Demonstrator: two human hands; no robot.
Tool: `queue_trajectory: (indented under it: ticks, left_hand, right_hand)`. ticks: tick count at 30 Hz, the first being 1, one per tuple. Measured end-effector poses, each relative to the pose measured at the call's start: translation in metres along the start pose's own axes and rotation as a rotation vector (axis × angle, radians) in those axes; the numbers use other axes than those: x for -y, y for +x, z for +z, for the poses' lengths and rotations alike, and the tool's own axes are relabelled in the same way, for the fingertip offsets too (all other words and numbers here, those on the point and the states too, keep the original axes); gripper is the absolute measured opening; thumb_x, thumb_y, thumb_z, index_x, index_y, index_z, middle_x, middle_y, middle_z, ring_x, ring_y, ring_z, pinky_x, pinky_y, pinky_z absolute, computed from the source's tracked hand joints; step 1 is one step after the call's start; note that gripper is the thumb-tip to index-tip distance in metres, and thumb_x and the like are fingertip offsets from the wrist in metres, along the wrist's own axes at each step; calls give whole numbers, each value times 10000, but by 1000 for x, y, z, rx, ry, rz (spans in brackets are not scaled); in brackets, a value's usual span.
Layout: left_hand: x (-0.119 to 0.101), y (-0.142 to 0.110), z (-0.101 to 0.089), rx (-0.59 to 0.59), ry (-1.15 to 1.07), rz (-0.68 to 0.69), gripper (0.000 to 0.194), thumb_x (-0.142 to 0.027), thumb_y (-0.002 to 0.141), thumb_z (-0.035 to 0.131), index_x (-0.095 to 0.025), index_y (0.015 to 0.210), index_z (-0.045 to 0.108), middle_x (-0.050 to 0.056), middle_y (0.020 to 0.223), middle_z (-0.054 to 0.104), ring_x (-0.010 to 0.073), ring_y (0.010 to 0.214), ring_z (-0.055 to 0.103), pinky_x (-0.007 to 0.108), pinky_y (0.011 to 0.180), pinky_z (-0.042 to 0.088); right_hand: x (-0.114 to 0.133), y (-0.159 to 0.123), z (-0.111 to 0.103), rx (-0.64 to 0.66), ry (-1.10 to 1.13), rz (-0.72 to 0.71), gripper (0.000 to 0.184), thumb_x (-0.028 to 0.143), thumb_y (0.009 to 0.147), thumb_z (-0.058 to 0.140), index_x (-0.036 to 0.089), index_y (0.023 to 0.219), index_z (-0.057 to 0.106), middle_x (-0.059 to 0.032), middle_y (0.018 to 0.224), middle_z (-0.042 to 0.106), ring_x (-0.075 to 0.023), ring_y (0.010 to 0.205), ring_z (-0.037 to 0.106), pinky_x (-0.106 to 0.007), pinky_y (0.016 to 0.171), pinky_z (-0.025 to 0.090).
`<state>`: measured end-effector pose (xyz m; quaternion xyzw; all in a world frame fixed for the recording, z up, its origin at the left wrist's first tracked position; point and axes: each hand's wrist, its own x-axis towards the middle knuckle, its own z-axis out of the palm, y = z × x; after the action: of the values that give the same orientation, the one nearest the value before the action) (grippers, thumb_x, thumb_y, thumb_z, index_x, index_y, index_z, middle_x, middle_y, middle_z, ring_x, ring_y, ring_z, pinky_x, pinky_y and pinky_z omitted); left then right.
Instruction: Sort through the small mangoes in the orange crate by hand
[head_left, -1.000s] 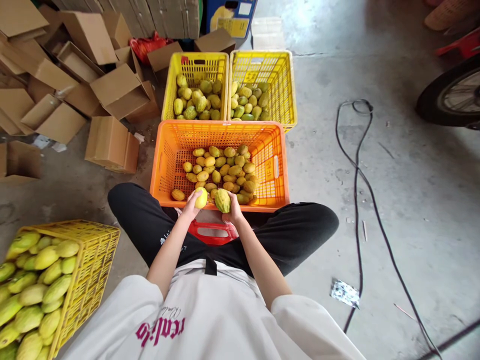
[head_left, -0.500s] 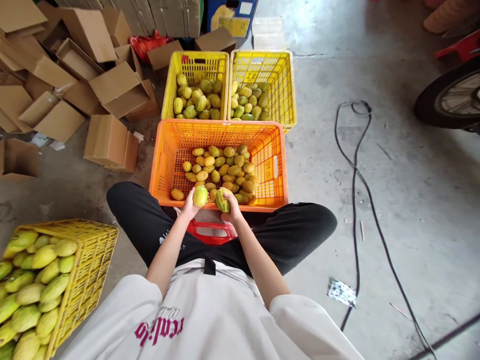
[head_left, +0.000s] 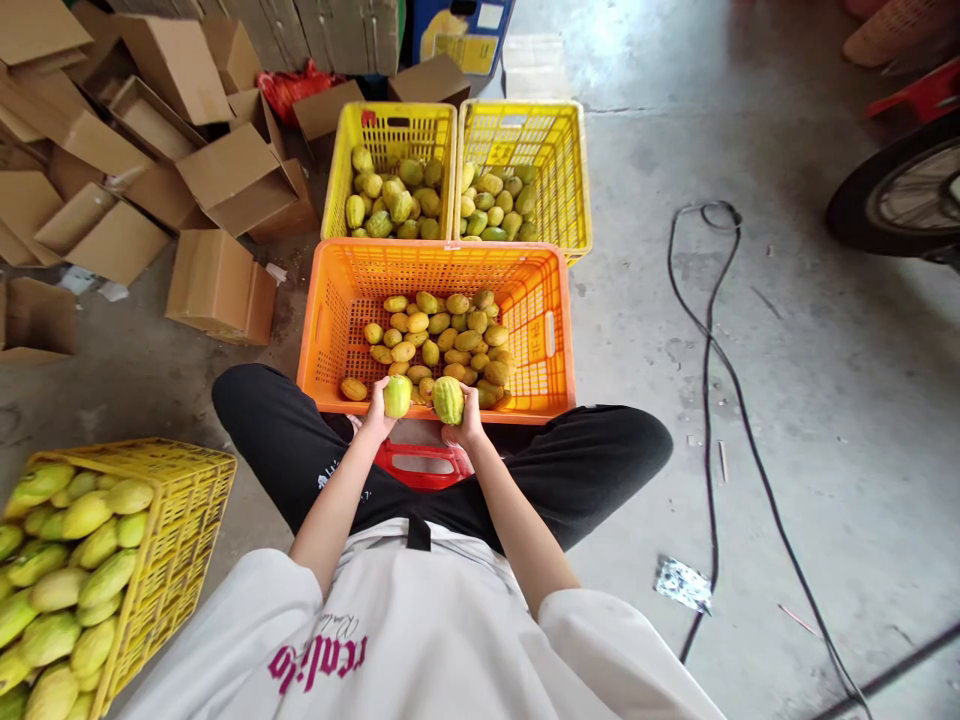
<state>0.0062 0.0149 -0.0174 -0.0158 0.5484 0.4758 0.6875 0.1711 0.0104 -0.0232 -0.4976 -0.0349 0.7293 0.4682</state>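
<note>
My left hand [head_left: 379, 413] is closed round a small green-yellow ribbed melon [head_left: 397, 397]. A second green ribbed melon [head_left: 448, 401], its grooves deeper, is gripped in my right hand [head_left: 470, 420]. Both hands are side by side over the near edge of an orange crate [head_left: 327, 345], with a small gap between the two fruits. Inside that crate lie many smaller yellow and olive melons [head_left: 439, 325], mostly towards the middle and right. My fingers are partly hidden behind the fruits they hold.
Beyond the orange crate stand a yellow crate [head_left: 397, 107] and another yellow crate [head_left: 559, 150], both part filled with melons. A full yellow crate [head_left: 184, 530] is at lower left. Cardboard boxes [head_left: 232, 175] crowd the upper left. A black cable [head_left: 709, 400] and a wheel [head_left: 900, 190] are on the right.
The melon in my right hand has turned and now shows more of its ribbed side. My left hand's melon has tilted and shifted slightly left.
</note>
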Motion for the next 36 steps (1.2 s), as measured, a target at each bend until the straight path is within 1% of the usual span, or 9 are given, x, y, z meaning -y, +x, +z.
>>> queue_trajectory:
  ticks: [3,6,8,12,16,19,24,29,36]
  left_hand:
    - [-3,-2,4,-58,-35,-50,241,-413,932,570,-187,928,653,24,831,716,141,682,664,270,700,592]
    - [-4,-3,8,-6,-21,-86,260,-397,932,569,-166,959,685,50,854,738,161,717,696,274,706,598]
    - [-4,-4,9,25,-12,-87,280,-416,916,598,-159,965,696,60,831,738,186,765,719,292,733,606]
    - [-1,-3,7,59,38,-51,319,-457,889,653,-153,977,692,56,796,724,182,742,716,297,741,614]
    - [1,-3,3,78,80,12,298,-340,764,807,-193,969,649,22,816,715,162,726,706,280,724,602]
    - [2,-3,0,95,80,27,320,-340,724,822,-196,933,628,25,815,714,175,760,712,283,714,590]
    - [2,-1,-2,50,34,25,256,-340,738,791,-201,882,631,-1,792,697,156,771,693,273,747,586]
    - [-1,-2,3,-16,-6,-45,166,-346,828,711,-189,852,662,17,747,710,157,711,691,260,706,588]
    - [-6,-6,10,19,-27,-97,353,-422,948,514,-129,947,710,96,758,740,205,741,727,292,689,582]
  right_hand:
    - [-3,0,-2,-32,10,-50,322,550,787,658,239,866,625,-11,751,723,-185,607,677,-289,509,549]
    - [-7,-1,-4,-64,-12,-146,396,503,685,793,259,922,591,24,796,715,-169,647,673,-273,531,560]
    - [-8,-1,-5,-55,-41,-165,425,489,656,817,256,926,585,23,802,710,-171,662,671,-282,548,573]
    - [-10,2,-5,-29,-68,-123,369,495,685,768,251,888,578,19,761,699,-186,640,666,-315,556,585]
    - [-9,4,-4,-20,-25,-3,289,501,759,660,240,872,613,-1,721,711,-190,613,669,-321,570,595]
    - [-7,3,-3,-29,18,31,265,481,791,609,228,867,633,-12,724,718,-180,611,674,-300,573,593]
    - [-4,0,-1,-12,39,13,253,457,796,611,232,907,638,5,741,723,-179,627,682,-292,575,591]
    - [-2,-3,-1,13,31,58,273,461,828,574,213,900,664,-39,799,755,-186,656,698,-273,557,573]
    - [4,-1,1,-52,84,10,235,427,802,692,251,945,633,-1,812,736,-192,720,715,-314,637,621]
